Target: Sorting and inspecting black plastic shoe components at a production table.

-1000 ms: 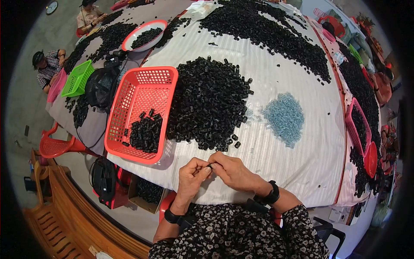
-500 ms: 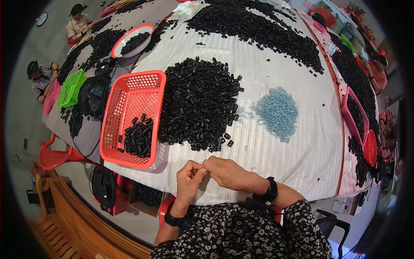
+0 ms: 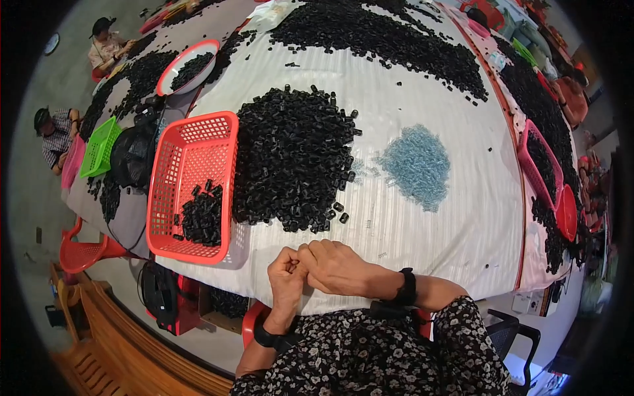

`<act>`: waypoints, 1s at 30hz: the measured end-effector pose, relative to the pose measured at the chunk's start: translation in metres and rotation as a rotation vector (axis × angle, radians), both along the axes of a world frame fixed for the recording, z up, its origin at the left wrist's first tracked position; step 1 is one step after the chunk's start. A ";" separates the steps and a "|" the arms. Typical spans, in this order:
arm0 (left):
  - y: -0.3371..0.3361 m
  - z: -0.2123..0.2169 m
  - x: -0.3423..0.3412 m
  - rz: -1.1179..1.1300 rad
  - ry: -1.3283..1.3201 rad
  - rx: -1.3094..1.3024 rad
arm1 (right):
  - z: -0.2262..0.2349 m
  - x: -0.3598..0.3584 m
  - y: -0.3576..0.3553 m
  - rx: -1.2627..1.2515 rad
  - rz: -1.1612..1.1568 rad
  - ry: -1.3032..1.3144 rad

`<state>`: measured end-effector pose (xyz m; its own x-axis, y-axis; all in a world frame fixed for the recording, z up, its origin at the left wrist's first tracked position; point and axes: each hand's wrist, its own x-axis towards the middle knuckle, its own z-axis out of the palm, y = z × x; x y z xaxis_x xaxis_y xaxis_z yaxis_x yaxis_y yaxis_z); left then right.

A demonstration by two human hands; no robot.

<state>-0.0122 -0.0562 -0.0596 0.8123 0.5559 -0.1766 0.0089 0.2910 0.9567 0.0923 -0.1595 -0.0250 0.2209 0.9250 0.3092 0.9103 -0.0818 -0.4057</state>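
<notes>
My left hand (image 3: pixel 287 280) and my right hand (image 3: pixel 337 267) meet at the near edge of the white-covered table, fingertips pinched together. Whatever sits between the fingers is hidden by the right hand. Just beyond them lies a large heap of small black plastic pieces (image 3: pixel 294 158), with a few strays (image 3: pixel 340 212) at its near edge. To the heap's right is a pile of tiny pale blue, shiny pieces (image 3: pixel 416 167), too small to make out singly. A red perforated basket (image 3: pixel 234 191) stands left of the heap, with black pieces (image 3: pixel 203 218) gathered in its near part.
More black pieces (image 3: pixel 383 43) spread along the far side. A white, red-rimmed basin (image 3: pixel 188 66) and green basket (image 3: pixel 101 146) stand to the left, a pink basket (image 3: pixel 538 165) to the right. Other people (image 3: pixel 56 135) sit around. A wooden bench (image 3: pixel 99 330) is at lower left.
The right hand has rolled inward over the left fingertips, covering them more. The whole view has shifted slightly, so the table things appear further left.
</notes>
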 end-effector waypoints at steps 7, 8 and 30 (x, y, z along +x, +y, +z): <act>-0.007 -0.001 0.002 0.103 0.063 -0.008 | -0.016 -0.002 0.007 -0.051 -0.014 -0.167; -0.008 0.001 0.002 0.120 0.070 0.000 | -0.015 -0.002 0.007 -0.043 -0.014 -0.116; -0.002 0.007 0.005 0.024 0.060 -0.052 | -0.022 -0.006 0.003 -0.002 -0.114 0.048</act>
